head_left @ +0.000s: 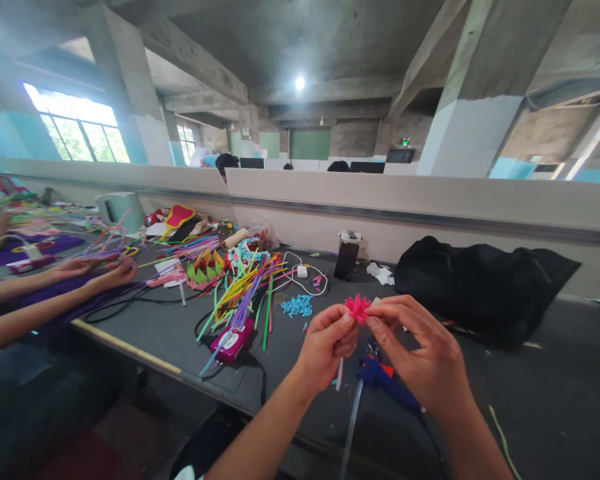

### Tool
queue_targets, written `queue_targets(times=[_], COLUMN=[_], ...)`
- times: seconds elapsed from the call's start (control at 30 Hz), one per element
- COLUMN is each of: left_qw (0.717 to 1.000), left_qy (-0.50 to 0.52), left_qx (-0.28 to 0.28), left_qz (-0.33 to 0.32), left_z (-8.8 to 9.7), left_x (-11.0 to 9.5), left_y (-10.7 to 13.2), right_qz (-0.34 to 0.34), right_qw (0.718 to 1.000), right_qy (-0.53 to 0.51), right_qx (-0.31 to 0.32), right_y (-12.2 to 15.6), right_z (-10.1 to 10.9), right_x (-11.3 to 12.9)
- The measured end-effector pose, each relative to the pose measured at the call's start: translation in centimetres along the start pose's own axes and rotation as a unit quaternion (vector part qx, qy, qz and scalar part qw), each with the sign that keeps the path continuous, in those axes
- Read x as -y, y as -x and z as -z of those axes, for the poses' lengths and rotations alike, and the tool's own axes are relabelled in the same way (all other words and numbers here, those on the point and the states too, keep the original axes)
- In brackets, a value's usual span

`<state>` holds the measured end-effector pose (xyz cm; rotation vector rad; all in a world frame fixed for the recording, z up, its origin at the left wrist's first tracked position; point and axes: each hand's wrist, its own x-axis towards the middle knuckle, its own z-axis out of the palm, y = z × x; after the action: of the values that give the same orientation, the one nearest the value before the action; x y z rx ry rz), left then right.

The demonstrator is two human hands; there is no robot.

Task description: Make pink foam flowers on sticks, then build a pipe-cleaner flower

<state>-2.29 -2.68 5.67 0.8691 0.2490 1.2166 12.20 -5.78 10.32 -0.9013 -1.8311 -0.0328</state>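
Between my two hands, above the dark table, is a small hot-pink flower (358, 307) with fuzzy-looking petals. My left hand (329, 343) pinches it from the left between thumb and forefinger, the other fingers curled. From the right, my right hand (420, 343) closes thumb and fingers at the flower's edge. Below my hands a blue glue gun (387, 385) lies on the table, with a clear glue stick (351, 427) sticking out towards me. A heap of short light-blue pieces (297, 306) lies beyond my left hand.
Colourful pipe cleaners (253, 293) are piled left of centre, near a magenta box (233, 340). A phone (347, 260) stands upright by the partition. At right sits a black bag (473, 290). A co-worker's hands (115, 273) work at far left. Cables cross the table.
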Motion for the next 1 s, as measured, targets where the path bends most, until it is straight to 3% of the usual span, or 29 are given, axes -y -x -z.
queue_targets(times=[0.27, 0.43, 0.6, 0.77, 1.0], left_qw=[0.991, 0.970, 0.947, 0.936, 0.944], left_qy=[-0.129, -0.225, -0.299, -0.326, -0.302], left_qx=[-0.022, -0.048, -0.038, -0.044, -0.057], left_qz=[-0.041, -0.077, -0.110, -0.129, -0.121], left_z=[-0.1, -0.1, 0.3, 0.2, 0.2], left_x=[-0.6, -0.6, -0.2, -0.3, -0.3], left_y=[0.4, 0.5, 0.3, 0.3, 0.3], right_qz=[-0.017, -0.010, 0.014, 0.032, 0.009], right_qw=[1.000, 1.000, 0.998, 0.996, 0.997], right_qy=[-0.017, 0.003, 0.055, 0.084, 0.079], right_qx=[0.006, -0.002, -0.021, -0.011, -0.020], right_y=[0.1, 0.0, 0.2, 0.3, 0.2], right_z=[0.3, 0.1, -0.5, -0.7, -1.0], right_x=[0.1, 0.4, 0.3, 0.3, 0.4])
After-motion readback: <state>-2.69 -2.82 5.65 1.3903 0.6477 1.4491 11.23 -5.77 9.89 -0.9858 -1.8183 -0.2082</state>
